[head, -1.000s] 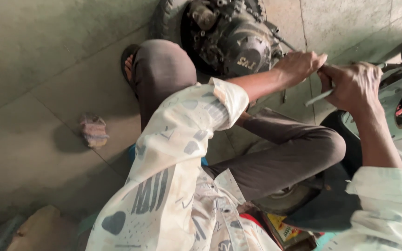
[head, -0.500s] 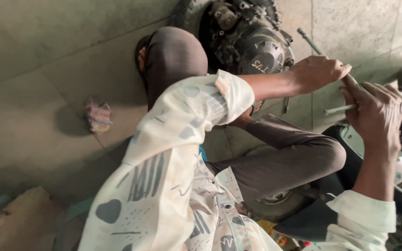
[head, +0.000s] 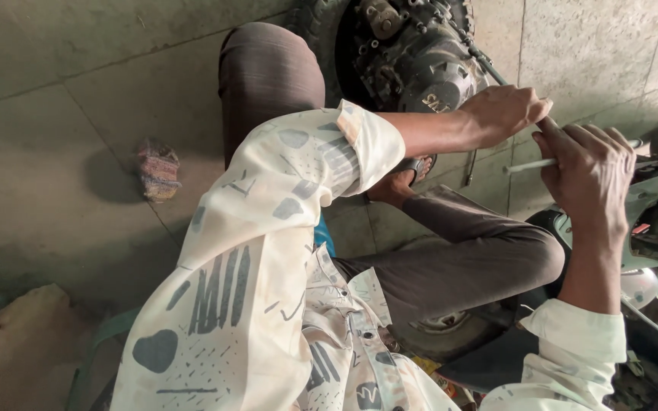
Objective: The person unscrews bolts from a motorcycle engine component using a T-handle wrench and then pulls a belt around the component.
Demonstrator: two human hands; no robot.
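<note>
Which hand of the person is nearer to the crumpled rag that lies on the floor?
Left. The left hand is by the engine, well to the right of the rag. The right hand, gripping a thin pale rod, is farther right still.

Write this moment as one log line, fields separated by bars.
left hand: grips dark rod | right hand: grips same rod, white stick under fingers | engine: behind hands | rag: on floor

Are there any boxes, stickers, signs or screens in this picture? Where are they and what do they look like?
Raised cast marking on the dark round metal engine cover: top middle, beside the left hand; same dark grey as the cover.
Colourful printed packet: bottom, under the bent knee; yellow and red, mostly hidden.
Small red patch on the pale scooter body: right edge, below the right hand; too small to tell.
No signs or screens.
</note>
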